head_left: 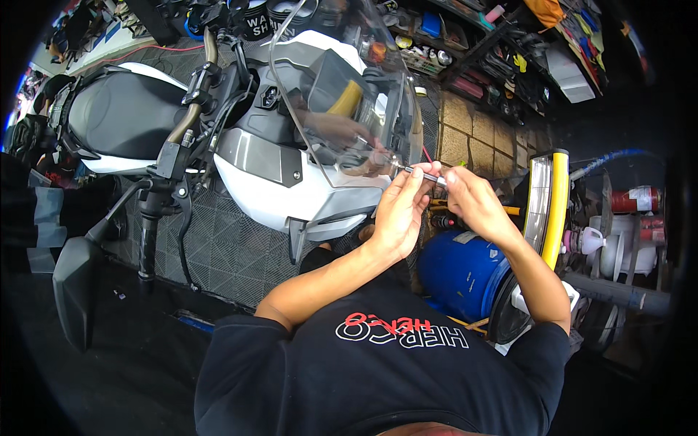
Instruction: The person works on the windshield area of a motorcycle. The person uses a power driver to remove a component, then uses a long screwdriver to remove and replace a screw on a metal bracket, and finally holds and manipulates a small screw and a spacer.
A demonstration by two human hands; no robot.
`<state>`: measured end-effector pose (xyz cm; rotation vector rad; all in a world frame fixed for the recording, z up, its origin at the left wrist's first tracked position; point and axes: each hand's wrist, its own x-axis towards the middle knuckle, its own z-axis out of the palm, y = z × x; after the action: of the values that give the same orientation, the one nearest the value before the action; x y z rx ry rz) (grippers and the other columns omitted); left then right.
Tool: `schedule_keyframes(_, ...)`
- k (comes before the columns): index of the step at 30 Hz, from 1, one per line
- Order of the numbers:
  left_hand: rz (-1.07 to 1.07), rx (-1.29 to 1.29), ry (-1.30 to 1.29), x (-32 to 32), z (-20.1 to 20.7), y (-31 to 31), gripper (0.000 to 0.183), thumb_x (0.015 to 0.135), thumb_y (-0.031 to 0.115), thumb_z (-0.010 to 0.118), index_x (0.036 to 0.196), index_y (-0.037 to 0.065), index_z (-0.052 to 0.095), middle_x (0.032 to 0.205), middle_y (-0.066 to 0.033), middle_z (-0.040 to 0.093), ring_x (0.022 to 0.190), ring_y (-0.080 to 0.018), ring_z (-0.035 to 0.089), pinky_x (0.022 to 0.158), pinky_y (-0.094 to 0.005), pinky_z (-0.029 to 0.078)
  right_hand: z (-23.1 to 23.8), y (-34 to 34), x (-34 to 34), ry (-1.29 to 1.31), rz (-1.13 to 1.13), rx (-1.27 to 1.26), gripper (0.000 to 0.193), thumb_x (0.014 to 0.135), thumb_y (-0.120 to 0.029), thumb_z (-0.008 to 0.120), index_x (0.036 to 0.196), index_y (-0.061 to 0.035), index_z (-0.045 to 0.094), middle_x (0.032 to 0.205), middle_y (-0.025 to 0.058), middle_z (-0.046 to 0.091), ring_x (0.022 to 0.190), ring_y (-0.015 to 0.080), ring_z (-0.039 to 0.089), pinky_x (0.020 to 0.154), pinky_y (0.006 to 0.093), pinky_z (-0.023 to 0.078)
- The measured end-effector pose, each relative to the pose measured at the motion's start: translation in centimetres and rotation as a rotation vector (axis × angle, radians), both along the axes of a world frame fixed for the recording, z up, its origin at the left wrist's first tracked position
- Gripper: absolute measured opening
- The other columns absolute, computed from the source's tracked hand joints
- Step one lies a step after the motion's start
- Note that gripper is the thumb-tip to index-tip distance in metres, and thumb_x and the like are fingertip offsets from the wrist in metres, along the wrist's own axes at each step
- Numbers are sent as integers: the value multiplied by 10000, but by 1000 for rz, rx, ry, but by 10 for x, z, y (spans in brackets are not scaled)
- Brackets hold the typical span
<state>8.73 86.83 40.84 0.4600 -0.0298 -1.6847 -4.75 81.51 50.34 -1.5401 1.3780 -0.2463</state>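
Note:
A white and grey motor scooter [251, 163] stands on its side of the floor in front of me, with a clear windshield [349, 94] at its front. My right hand [476, 203] grips the thicker end of a slim metal screwdriver-like tool [429, 176]. The fingers of my left hand [400, 211] pinch round the tool's shaft. Its tip reaches the windshield's lower corner, near a fastener; the exact contact is too small to tell. Reflections of hands show in the clear panel.
Close to my right elbow are a blue drum [462, 272] and an upright yellow-framed lamp [556, 211]. The scooter's handlebar [193, 116] and dark mirror [76, 291] stick out to the left. Cluttered shelves [502, 80] line the far right. Patterned matting [225, 251] covers the floor.

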Motion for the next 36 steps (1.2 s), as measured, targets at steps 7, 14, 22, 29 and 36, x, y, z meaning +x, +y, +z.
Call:
schedule_keyframes(7, -4, -17, 108, -3, -4, 0, 209, 1019, 288, 538, 1120, 127, 625, 1190, -10, 653, 1020, -97, 593, 825, -251, 449, 4, 13, -1, 328, 539, -950, 234, 906, -110, 650, 1081, 15, 557, 845, 174, 648, 717, 338, 658, 569, 406, 502)
schedule_keyframes(14, -31, -45, 87, -9, 2, -1, 195, 1011, 280, 556, 1112, 131, 632, 1143, 0, 661, 987, -84, 597, 823, -242, 438, 0, 20, 3, 106, 104, -510, 195, 940, -126, 628, 1066, 15, 580, 642, 119, 606, 558, 189, 611, 548, 321, 475)
schedule_keyframes(22, -40, -45, 109, -7, 3, -2, 207, 1013, 292, 550, 1088, 116, 628, 1153, -13, 657, 990, -94, 596, 826, -251, 438, -13, 25, 7, 180, 139, -718, 173, 947, -95, 614, 1083, -3, 559, 666, 129, 624, 564, 316, 635, 535, 352, 494)
schedule_keyframes(29, -55, -58, 80, -6, 3, -4, 253, 1027, 298, 520, 1160, 106, 615, 1202, -12, 636, 994, -93, 585, 870, -262, 446, -5, 21, 6, 351, 354, -959, 218, 914, -174, 645, 1022, -10, 549, 744, 144, 619, 651, 354, 640, 595, 433, 513)
schedule_keyframes(36, -101, -36, 68, -2, -1, 8, 304, 1038, 310, 499, 1260, 125, 589, 1122, 49, 631, 968, -60, 573, 821, -230, 427, 1, 2, 10, 507, 664, -840, 238, 916, -205, 637, 1024, -9, 556, 771, 161, 648, 657, 333, 644, 577, 438, 502)
